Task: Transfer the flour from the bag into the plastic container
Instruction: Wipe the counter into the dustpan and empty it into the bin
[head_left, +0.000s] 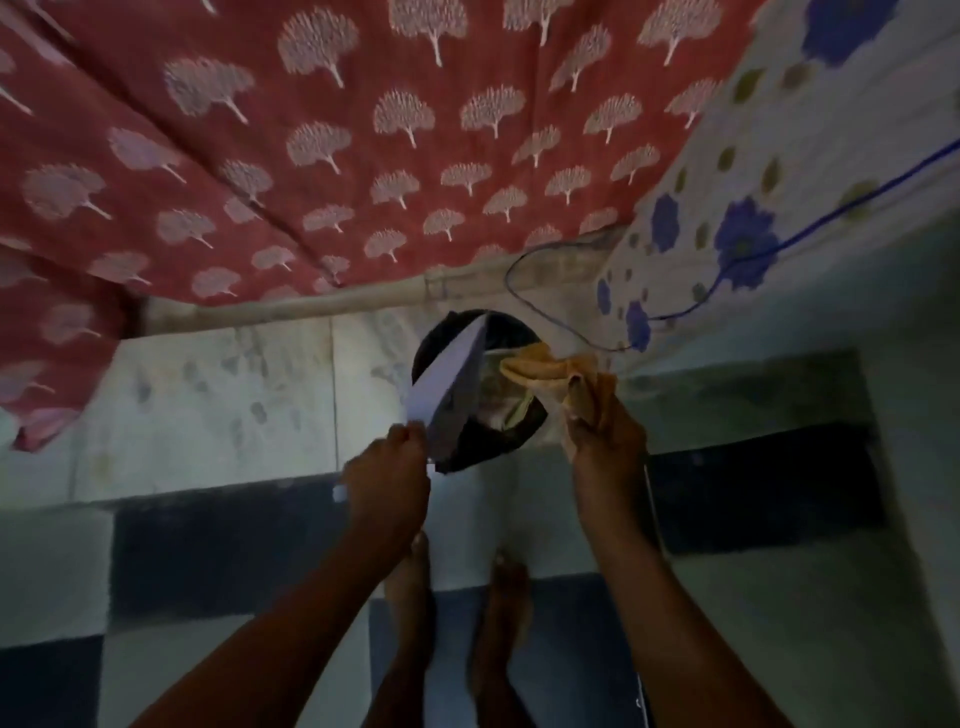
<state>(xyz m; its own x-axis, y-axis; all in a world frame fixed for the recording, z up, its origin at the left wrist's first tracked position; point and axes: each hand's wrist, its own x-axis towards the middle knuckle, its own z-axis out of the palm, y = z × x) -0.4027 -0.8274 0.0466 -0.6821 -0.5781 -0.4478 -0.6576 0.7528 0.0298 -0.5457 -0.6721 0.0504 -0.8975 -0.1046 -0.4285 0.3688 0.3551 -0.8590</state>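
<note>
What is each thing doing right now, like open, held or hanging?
Left hand: pinches the white sheet.
White sheet: held slanted over the bin.
Right hand: grips the yellow cloth.
Yellow cloth: bunched, held above the bin.
Dark bin: open, on the floor.
Red cloth: hanging.

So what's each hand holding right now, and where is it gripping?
Left hand pinches the white sheet at its near lower edge. Right hand grips the tan bag by its bunched end.
</note>
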